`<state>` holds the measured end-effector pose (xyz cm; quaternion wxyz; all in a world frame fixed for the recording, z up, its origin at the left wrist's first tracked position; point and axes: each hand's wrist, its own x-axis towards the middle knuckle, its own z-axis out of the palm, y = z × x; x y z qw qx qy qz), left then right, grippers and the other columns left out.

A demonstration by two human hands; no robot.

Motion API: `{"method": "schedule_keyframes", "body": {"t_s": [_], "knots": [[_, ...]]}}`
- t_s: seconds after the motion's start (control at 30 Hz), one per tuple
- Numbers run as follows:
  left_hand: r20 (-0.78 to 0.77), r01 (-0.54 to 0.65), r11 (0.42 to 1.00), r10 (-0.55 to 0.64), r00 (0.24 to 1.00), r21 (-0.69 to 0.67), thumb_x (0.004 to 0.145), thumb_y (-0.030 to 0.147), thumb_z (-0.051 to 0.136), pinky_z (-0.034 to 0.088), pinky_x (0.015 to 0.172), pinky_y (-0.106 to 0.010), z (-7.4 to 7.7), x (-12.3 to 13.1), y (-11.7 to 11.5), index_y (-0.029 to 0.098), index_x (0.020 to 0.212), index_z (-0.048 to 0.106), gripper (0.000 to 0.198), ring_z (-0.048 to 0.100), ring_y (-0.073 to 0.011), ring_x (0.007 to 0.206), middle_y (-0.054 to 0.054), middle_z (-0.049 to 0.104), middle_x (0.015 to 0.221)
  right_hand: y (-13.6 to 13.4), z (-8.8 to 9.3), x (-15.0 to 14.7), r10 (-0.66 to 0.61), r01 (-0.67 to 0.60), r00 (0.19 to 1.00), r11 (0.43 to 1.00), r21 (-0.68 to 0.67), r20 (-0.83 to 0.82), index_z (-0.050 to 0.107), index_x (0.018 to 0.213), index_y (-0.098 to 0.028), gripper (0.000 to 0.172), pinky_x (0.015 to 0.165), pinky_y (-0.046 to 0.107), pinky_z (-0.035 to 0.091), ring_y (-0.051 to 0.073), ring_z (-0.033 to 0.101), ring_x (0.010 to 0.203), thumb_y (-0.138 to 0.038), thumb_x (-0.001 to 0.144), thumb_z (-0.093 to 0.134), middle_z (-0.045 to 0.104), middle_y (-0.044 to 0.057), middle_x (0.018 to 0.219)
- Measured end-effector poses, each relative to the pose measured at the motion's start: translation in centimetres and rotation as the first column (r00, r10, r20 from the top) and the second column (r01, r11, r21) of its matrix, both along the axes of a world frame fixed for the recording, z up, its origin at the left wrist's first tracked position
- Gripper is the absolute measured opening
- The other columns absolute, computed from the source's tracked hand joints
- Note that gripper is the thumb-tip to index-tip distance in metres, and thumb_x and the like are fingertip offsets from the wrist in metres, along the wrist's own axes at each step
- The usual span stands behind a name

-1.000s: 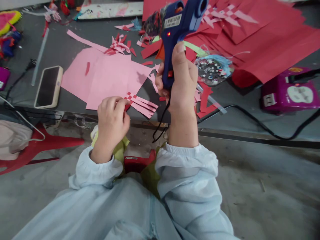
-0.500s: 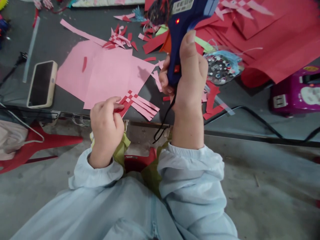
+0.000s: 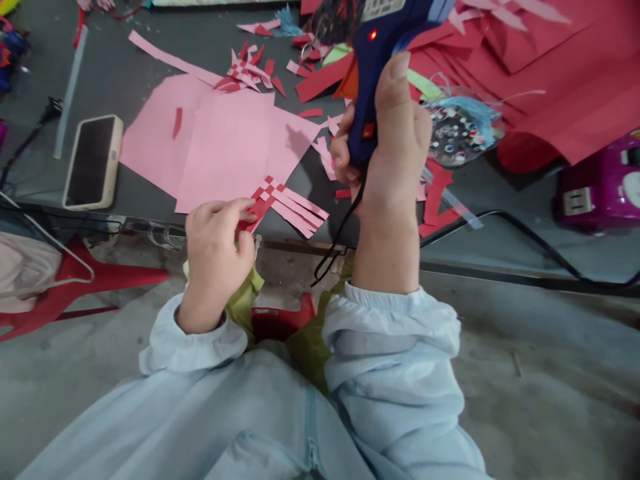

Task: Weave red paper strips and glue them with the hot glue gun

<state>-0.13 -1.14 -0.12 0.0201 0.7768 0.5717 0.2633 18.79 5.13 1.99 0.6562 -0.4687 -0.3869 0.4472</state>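
Gripped in my right hand (image 3: 393, 143) is a dark blue hot glue gun (image 3: 369, 87) with an orange trigger and a lit red light. Its front end runs out of the top of the view, and its black cord hangs below the grip. My left hand (image 3: 217, 247) pinches the red end of a woven paper piece (image 3: 270, 190) at the table's front edge. Pink strips fan out from that piece to the right, and red and pink squares cross in its middle. Pink paper sheets (image 3: 225, 147) lie just beyond my left hand.
A phone (image 3: 93, 163) lies at the left. Another woven paper piece (image 3: 244, 69) sits among scraps. On the right are red sheets (image 3: 550, 87), a bag of small beads or eyes (image 3: 453, 137) and a purple socket box (image 3: 597, 187) with a black cable. A red chair (image 3: 85, 273) stands lower left.
The whole view has shifted slightly, so the table's things appear a little further right. Both hands keep their holds on the glue gun and the woven paper piece.
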Motion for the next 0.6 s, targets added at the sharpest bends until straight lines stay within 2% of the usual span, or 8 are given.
{"method": "schedule_keyframes", "body": {"t_s": [0.07,0.3,0.6], "knots": [[-0.045,0.010,1.000,-0.010,0.999,0.007,0.077,0.002,0.052,0.044,0.099,-0.043,0.0,0.0,0.1,0.026,0.110,0.064,0.043,0.062,-0.0240,0.101,0.002,0.075,0.094,0.0,0.0,-0.1,0.000,0.000,1.000,1.000,0.001,0.016,0.050,0.058,-0.023,0.059,0.037,0.028,0.017,0.008,0.030,0.037,-0.076,0.084,0.046,0.043,-0.002,0.044],[-0.188,0.138,0.990,-0.132,0.973,0.020,0.092,0.015,0.045,0.040,0.102,-0.044,-0.1,0.5,0.4,0.021,0.121,0.063,0.035,0.054,-0.0267,0.119,-0.007,0.068,0.120,-0.1,0.2,0.0,-0.004,0.004,1.000,1.000,0.006,0.015,0.050,0.058,-0.023,0.060,0.037,0.028,0.017,0.009,0.030,0.035,-0.077,0.084,0.047,0.045,-0.002,0.042],[-0.276,0.154,0.986,-0.165,0.947,-0.060,0.097,0.020,0.044,0.041,0.096,-0.046,-0.4,1.0,0.4,0.020,0.125,0.062,0.034,0.058,-0.0284,0.114,-0.009,0.068,0.124,-0.3,0.4,0.0,-0.003,0.003,1.000,1.000,-0.011,-0.024,0.051,0.057,-0.021,0.057,0.037,0.028,0.016,0.007,0.031,0.034,-0.069,0.087,0.051,0.045,-0.002,0.041]]}}
